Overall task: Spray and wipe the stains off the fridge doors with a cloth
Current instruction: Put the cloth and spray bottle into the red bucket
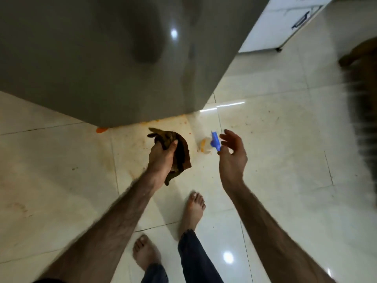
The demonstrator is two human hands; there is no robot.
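Observation:
The grey fridge door [102,58] fills the upper left of the head view, glossy with dull smears. My left hand [162,158] is shut on a crumpled brown cloth [179,150], held low in front of the door's bottom edge. A clear spray bottle with a blue trigger head [215,142] stands on the floor just right of the cloth. My right hand [232,154] hovers beside the blue head with fingers spread, touching or almost touching it; I cannot tell which.
Pale floor tiles [275,139] carry orange spills [101,130] along the fridge's base and beside the bottle. My bare feet [192,213] stand below the hands. A white appliance [281,23] stands at the upper right, and a dark blurred object [361,78] at the right edge.

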